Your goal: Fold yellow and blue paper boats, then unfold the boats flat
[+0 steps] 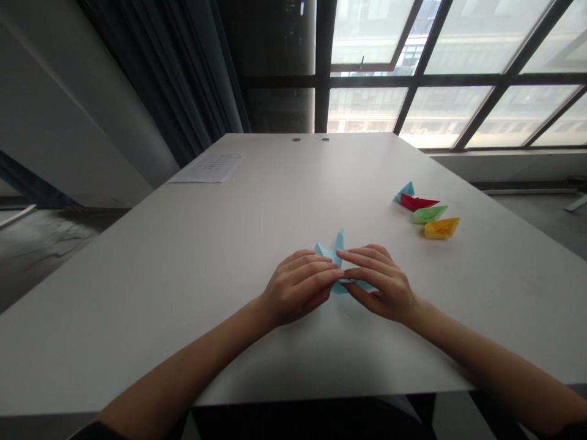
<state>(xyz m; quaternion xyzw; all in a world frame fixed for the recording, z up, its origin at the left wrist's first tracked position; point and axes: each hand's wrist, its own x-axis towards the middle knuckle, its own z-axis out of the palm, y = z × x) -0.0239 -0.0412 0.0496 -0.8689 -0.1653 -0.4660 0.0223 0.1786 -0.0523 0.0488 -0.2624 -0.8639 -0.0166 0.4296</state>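
Note:
A light blue folded paper (338,260) is between my two hands, just above or on the table; its points stick up beyond my fingers. My left hand (301,284) grips its left side, with the fingers laid over it and the thumb hidden beneath. On the right side, my right hand (378,281) pinches a flap of the paper between thumb and fingers. The fingertips of both hands nearly meet at the middle. Much of the paper's lower part is covered by my fingers.
On the white table (183,275), right of my hands, lie folded paper boats: blue (405,191), red (418,203), green (430,214) and yellow (442,228). A printed sheet (206,168) lies at the far left edge. Behind the table are a dark curtain (183,79) and windows.

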